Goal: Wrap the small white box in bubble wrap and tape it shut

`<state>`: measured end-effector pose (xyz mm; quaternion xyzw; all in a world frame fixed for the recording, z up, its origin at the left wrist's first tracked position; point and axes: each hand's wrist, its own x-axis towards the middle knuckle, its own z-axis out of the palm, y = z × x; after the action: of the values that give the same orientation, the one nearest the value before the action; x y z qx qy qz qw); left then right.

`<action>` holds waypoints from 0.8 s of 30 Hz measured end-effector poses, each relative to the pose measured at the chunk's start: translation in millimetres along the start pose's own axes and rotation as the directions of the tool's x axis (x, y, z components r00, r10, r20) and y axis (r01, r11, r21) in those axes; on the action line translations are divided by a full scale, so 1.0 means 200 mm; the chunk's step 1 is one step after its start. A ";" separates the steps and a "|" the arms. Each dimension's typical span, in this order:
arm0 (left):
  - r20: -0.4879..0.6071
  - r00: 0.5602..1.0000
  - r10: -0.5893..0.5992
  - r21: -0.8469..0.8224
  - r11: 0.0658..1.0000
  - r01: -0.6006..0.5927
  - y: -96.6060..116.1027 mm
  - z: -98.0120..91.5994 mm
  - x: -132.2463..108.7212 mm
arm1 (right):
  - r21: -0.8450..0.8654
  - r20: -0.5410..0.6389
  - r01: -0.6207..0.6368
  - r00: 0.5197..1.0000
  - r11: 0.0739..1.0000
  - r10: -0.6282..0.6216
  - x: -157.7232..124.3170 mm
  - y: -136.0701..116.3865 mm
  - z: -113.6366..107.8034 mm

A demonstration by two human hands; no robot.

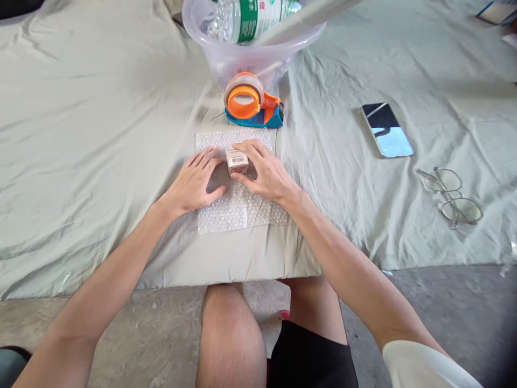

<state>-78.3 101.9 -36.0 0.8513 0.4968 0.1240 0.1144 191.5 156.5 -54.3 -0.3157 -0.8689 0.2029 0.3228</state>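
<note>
A small white box (pixel 237 161) with a barcode sits on a sheet of bubble wrap (pixel 226 215) spread on the cloth-covered table. My right hand (pixel 264 170) grips the box from its right side, thumb at the near edge and fingers over the far edge. To the left of the box, my left hand (pixel 197 180) lies on the bubble wrap with its fingers spread, holding nothing. Its index fingertip comes close to the box; whether it touches I cannot tell. Just beyond the wrap stands an orange and blue tape dispenser (pixel 252 102) with a roll of clear tape.
Behind the dispenser is a translucent plastic basin (pixel 250 59) holding a large green-labelled bottle (pixel 258 19) and a long pale item. On the right lie a smartphone (pixel 388 131) and a pair of eyeglasses (pixel 460 210). The table's near edge runs just above my knees.
</note>
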 end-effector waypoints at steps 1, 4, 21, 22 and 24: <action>0.010 1.000 -0.008 -0.022 1.000 0.008 -0.01 0.00 0.00 | -0.003 -0.001 -0.006 1.000 1.000 0.006 0.00 0.00 0.00; 0.011 1.000 -0.024 -0.072 0.997 0.024 -0.01 0.01 0.00 | -0.043 -0.006 -0.027 1.000 0.999 0.026 0.00 0.01 0.00; -0.006 1.000 -0.017 -0.017 1.000 0.017 -0.03 0.02 -0.01 | -0.198 -0.643 -0.515 0.710 0.834 0.286 -0.11 0.45 -0.10; -0.004 1.000 -0.013 -0.015 1.000 0.013 -0.03 0.03 -0.01 | -0.210 -0.661 -0.550 0.689 0.808 0.297 -0.12 0.48 -0.10; 0.002 1.000 -0.005 -0.016 1.000 0.005 -0.03 0.03 -0.01 | -0.234 -0.677 -0.583 0.672 0.778 0.300 -0.12 0.52 -0.10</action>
<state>-81.4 103.0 -43.6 0.8492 0.4978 0.1271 0.1220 263.3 218.2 -109.2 -0.6325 -0.6339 -0.0329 0.4438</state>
